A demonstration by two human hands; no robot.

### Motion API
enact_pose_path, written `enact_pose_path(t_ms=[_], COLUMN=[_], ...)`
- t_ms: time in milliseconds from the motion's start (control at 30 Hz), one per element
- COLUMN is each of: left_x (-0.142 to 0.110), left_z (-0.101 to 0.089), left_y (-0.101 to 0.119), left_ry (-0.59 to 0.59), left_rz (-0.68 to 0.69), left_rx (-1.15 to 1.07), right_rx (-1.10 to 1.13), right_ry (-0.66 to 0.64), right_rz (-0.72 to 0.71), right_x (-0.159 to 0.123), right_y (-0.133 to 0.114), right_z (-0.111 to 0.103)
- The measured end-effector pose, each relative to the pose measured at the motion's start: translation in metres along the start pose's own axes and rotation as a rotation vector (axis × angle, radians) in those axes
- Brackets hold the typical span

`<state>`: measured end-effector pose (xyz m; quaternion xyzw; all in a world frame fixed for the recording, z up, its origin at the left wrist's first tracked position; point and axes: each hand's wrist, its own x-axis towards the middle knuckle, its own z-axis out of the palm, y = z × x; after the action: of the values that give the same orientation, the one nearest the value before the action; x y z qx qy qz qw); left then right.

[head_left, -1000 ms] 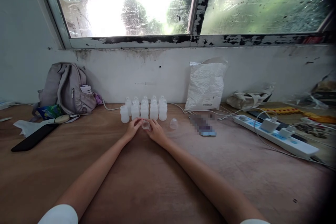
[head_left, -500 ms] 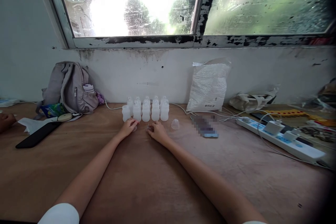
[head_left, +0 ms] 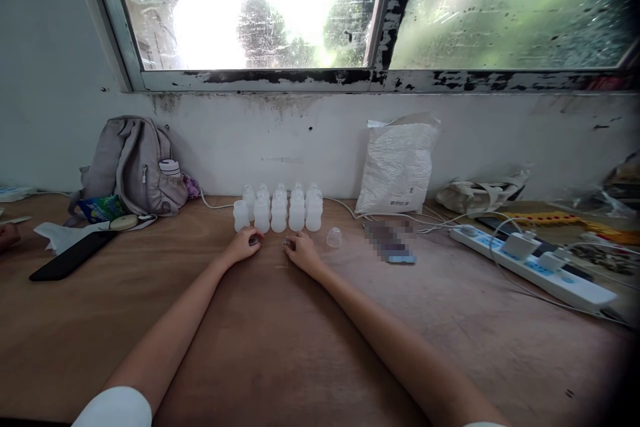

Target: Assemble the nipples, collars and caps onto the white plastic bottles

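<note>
Several milky white baby bottles (head_left: 279, 213) with clear tops stand close together near the wall. The bottle (head_left: 241, 216) at the left front has no clear dome on it. My left hand (head_left: 243, 246) rests on the table just before that bottle, its fingers curled round a small round see-through piece (head_left: 254, 239). Opposite it, my right hand (head_left: 303, 253) is closed, fingertips pinched on a small clear piece (head_left: 287, 244) whose shape is too small to tell. To the right of this hand, a clear dome cap (head_left: 334, 237) sits on the table.
A grey backpack (head_left: 135, 167) leans on the wall at left, with a black flat case (head_left: 73, 255) before it. Rightward are a white plastic package (head_left: 399, 165), a blurred-out phone (head_left: 393, 243) and a power strip (head_left: 540, 267) with cables. Another person's hand (head_left: 9, 235) shows at the far left.
The fingers of my left hand have curled further over the round clear piece, which lay lower by the fingertips before. My right hand has barely shifted. The other person's hand has drawn back leftward.
</note>
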<state>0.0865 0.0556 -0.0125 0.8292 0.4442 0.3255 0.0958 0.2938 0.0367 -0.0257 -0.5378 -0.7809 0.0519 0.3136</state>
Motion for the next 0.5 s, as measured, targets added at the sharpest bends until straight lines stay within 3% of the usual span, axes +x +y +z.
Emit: enact_pose_path(t_ms=[133,300,500], left_x=[0.0,0.007,0.043], left_z=[0.0,-0.005,-0.03], left_y=[0.007,0.026,0.045], left_ry=[0.062,0.281,0.465], left_rz=[0.011,-0.032,-0.107], left_rx=[0.042,0.1,0.201], right_rx=[-0.007,-0.003,0.03], right_ry=[-0.011,-0.013,0.017], right_rz=[-0.006,-0.005,-0.006], right_x=[0.0,0.001,0.0], right_y=[0.0,0.004,0.003], right_z=[0.0,0.003,0.003])
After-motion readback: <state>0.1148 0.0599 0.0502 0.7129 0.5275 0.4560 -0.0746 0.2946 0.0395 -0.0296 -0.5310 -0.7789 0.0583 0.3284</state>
